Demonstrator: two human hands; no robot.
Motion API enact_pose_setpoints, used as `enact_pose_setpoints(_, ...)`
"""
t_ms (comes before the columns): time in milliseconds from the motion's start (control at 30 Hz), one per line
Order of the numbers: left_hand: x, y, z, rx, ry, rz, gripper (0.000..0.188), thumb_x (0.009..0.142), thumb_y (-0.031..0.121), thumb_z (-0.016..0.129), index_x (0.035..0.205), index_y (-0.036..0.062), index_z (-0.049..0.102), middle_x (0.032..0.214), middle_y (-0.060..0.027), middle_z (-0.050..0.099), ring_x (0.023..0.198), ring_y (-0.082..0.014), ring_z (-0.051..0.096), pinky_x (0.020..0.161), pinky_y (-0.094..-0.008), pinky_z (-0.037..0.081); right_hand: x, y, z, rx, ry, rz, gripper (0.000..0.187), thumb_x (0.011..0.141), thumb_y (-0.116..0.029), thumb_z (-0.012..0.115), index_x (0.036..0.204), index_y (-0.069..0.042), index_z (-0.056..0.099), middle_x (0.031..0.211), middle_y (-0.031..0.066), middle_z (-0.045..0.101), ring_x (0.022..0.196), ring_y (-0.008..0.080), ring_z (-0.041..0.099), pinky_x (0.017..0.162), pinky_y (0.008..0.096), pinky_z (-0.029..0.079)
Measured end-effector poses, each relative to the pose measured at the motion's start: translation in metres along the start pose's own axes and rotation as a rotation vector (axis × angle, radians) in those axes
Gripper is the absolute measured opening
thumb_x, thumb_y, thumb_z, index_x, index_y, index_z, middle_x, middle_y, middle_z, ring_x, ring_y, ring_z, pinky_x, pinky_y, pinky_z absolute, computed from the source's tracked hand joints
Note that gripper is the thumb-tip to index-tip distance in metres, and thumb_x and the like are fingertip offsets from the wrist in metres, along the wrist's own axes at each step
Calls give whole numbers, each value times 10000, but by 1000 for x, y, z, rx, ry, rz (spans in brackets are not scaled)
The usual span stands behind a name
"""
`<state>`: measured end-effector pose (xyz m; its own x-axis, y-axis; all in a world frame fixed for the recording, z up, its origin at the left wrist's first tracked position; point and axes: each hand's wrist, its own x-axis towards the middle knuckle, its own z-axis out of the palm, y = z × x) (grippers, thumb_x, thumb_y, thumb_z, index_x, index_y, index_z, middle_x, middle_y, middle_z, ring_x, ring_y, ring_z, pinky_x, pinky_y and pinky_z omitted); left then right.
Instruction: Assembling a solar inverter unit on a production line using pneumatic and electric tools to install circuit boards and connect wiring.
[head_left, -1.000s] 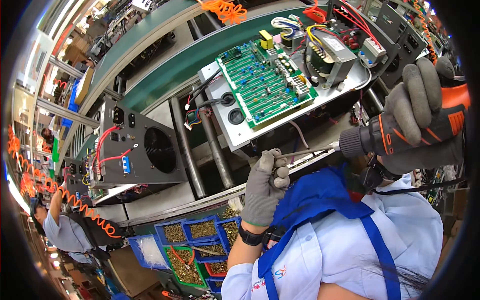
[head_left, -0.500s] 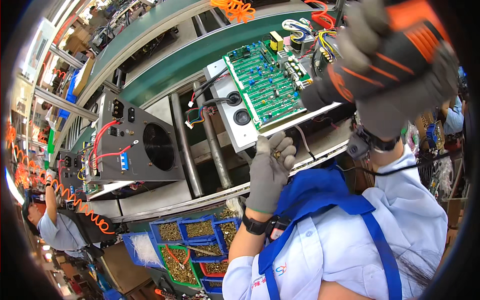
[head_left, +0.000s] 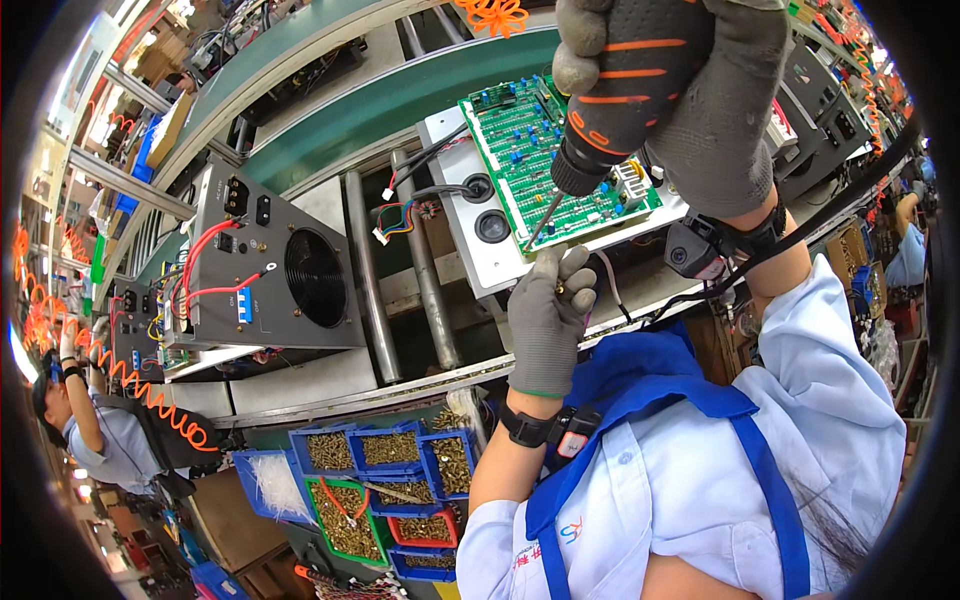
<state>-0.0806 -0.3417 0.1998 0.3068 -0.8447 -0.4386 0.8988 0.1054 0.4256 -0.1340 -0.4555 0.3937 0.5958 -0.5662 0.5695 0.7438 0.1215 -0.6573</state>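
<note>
My right hand (head_left: pixel 725 125), in a grey glove, is wrapped around a black and orange power screwdriver (head_left: pixel 635 85). Its long thin bit slants down to the near-left corner of a green circuit board (head_left: pixel 510 165). Right beside that corner, my gloved left hand (head_left: pixel 548 325) has its fingers curled, with a bit of brass-coloured screw showing between them. Its index fingertip is close to the bit's tip. Beneath the board lies a pale metal panel (head_left: pixel 462 235) with two round black grommets and cables passing out on the left. The screwdriver covers part of the board's right side.
To the left, a grey power unit (head_left: pixel 270 270) with a fan and red leads stands by the steel rollers (head_left: pixel 375 290). Blue, green and red bins (head_left: pixel 390 450) of brass screws sit below the line's edge. Another person (head_left: pixel 95 430) works at far left. A black cable (head_left: pixel 800 235) crosses my right arm.
The power screwdriver has swung left and its bit now points down at the board's near-left corner. My left hand stays beside that corner, its index finger moved slightly closer.
</note>
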Motion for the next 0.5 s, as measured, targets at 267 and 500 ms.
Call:
enact_pose_setpoints(267,2,4,3,-60,10,-42,262,995,257,475,1088,13,493,973,-114,622,658,-113,528,507,-205,451,26,22,0,7,-74,58,433,889,-373,637,1081,-11,496,782,59,607,564,151,616,495,283,539)
enact_pose_setpoints(500,3,4,4,-39,47,-35,240,994,243,477,1075,18,467,967,-132,615,665,-132,538,502,-216,455,35,28,7,-264,-99,203,293,890,-301,641,944,-36,530,618,36,584,488,124,590,450,246,482)
